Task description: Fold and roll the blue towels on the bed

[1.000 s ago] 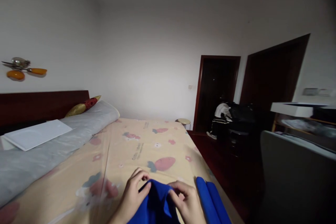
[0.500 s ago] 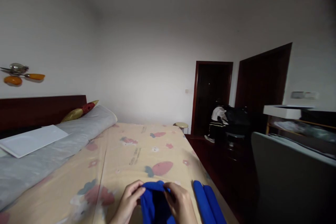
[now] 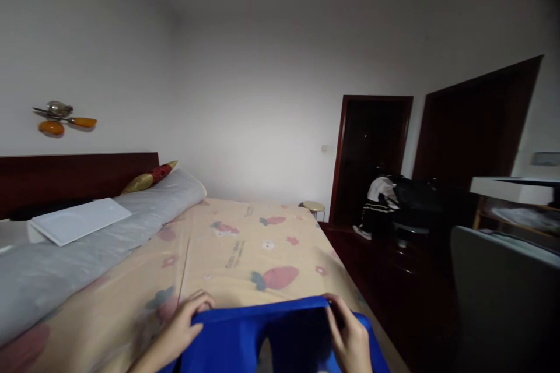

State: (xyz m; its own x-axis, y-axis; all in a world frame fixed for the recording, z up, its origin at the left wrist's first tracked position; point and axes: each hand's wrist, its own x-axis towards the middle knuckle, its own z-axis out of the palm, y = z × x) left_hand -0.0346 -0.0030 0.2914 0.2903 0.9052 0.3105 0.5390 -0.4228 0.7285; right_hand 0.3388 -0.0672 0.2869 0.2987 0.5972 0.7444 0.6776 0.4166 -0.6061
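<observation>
A pair of blue pants is stretched by its waistband between my two hands, low in the view above the bed. My left hand grips the left end of the band, fingers curled over the edge. At the other end, my right hand pinches the band between thumb and fingers. A gap shows between the two legs, and their lower part is cut off by the frame. Beside my right hand, rolled blue cloth lies near the bed's right edge, partly hidden.
The bed has a strawberry-print sheet. On its left lie a grey pillow or bolster and a white flat box. A round stool stands beyond. Clothes and a black bag cover a chair; a grey panel stands right.
My hands have moved apart, pulling the bunched blue pants out wide. The rolled blue cloth at right is now more covered. The view has turned slightly left.
</observation>
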